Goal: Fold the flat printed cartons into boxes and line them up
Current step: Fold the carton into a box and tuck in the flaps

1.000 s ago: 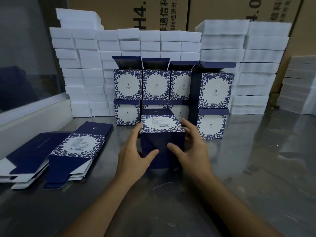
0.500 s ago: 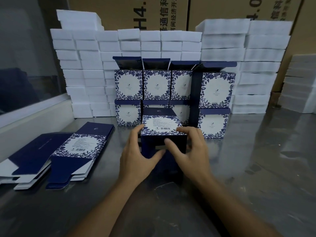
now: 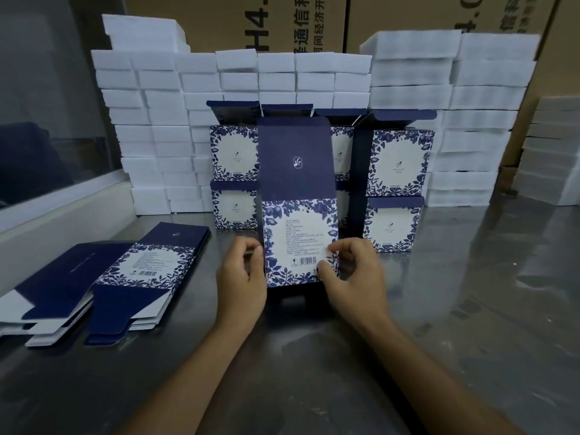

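I have one carton (image 3: 299,240) standing upright near the middle of the bench (image 3: 470,324), barcode panel facing me and its dark blue top flap raised straight up. My left hand (image 3: 241,277) grips its left edge with curled fingers, and my right hand (image 3: 348,271) pinches the right edge, thumb on the printed face just beside the barcode. It looks opened into a box shape, though I cannot see its underside, so I judge the bottom closed only from how it stands. Toward the far edge, the finished boxes (image 3: 398,164) are lined up two rows high against the wall of white foam blocks (image 3: 163,120), top flaps open; I can make out roughly eight, some hidden behind the carton I hold. At the left edge lies the pile of flat cartons (image 3: 94,287), several deep, untouched. So a good part is done, this box still needs its place in the line, and the flat pile is left.
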Demonstrator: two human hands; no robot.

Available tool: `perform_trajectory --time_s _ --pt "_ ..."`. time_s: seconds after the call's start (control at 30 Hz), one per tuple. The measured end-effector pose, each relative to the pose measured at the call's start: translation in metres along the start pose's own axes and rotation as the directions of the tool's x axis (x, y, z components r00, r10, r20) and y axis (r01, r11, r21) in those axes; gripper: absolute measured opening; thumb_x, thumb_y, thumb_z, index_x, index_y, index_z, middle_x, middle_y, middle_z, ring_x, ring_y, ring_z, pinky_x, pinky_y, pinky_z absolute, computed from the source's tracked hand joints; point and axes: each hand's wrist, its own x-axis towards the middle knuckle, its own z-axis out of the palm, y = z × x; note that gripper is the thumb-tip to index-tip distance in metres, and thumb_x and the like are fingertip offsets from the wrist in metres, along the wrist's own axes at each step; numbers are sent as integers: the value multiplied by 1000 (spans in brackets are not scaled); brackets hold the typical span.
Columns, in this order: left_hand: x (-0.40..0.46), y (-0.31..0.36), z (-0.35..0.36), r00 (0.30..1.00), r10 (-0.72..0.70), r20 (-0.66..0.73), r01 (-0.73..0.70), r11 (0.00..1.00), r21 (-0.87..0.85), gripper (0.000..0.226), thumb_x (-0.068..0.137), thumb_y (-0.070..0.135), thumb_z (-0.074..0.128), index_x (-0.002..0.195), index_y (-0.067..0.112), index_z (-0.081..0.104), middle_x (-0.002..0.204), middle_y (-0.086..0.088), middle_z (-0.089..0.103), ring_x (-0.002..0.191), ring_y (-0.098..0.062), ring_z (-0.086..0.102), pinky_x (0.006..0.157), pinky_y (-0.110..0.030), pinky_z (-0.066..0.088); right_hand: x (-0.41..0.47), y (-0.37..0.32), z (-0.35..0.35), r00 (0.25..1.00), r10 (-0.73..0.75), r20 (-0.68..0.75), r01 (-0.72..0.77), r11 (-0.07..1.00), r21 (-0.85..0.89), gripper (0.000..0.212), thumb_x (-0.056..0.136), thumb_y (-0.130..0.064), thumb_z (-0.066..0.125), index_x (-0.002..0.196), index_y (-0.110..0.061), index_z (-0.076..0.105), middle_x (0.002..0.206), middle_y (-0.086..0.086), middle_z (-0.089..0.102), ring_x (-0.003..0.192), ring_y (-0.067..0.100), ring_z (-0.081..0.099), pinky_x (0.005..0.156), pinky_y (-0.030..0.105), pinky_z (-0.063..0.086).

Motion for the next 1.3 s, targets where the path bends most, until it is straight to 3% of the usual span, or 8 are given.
perform_trajectory --time_s 0.17,0.3,0.47,0.67,0.77,0.93,1.03,1.3 --pt "2 -12 -3 989 -73 129 73 997 -2 22 88 17 70 100 30 57 108 8 60 98 4 54 80 -18 45 -1 0 -4 992 129 0 -129 991 -30 20 85 -31 75 93 -26 58 101 -2 59 92 12 60 87 37 53" --pt "1 -11 -8 956 -203 210 223 972 -75 81 58 50 87 123 46 40 122 31 48 112 7 49 92 -14 39 -1 -4 -7 971 231 65 -237 967 96 56 70 -74 66 104 -30 56 107 -4 64 103 13 62 92 36 52" --pt "-4 3 -3 946 -143 289 189 972 -137 80 43 66 85 108 62 36 110 43 55 101 23 52 72 3 41 -6 -8 1 928 247 278 -318 914 252 92 65 -95 49 134 -34 49 136 -5 60 129 12 55 110 47 43" --pt "-1 9 -9 938 -59 340 125 977 -175 67 59 61 80 107 30 46 115 13 58 110 6 54 82 -11 44 -3 -13 -5 938 241 249 -334 821 462 46 87 -76 47 121 -49 64 121 -20 70 113 1 65 90 19 54" --pt "0 8 -10 911 -75 405 170 964 -203 67 59 60 74 109 26 44 119 5 53 119 -7 50 94 -26 39 1 -14 -8 935 271 230 -353 788 504 53 86 -74 46 118 -37 69 117 -16 73 110 4 68 80 12 54" --pt "-4 12 -7 938 -56 343 112 983 -147 94 54 48 87 125 38 27 131 22 34 118 17 37 94 -3 35 4 -15 -6 902 422 95 -420 802 424 43 86 -66 55 106 -29 67 107 -9 73 95 3 69 77 20 55" --pt "-6 11 -5 973 37 229 -43 999 21 113 52 42 93 137 39 18 140 16 27 130 3 30 105 -10 26 6 -13 -4 910 413 -38 -378 863 336 33 91 -52 62 105 -23 58 104 -5 65 87 -5 63 70 12 48" --pt "-4 12 -6 936 319 147 -351 875 333 116 53 35 92 143 16 22 148 -17 27 138 -34 29 105 -51 38 -2 -25 1 924 282 260 -359 874 327 48 97 -46 56 62 -14 62 53 1 61 46 10 55 48 17 46"
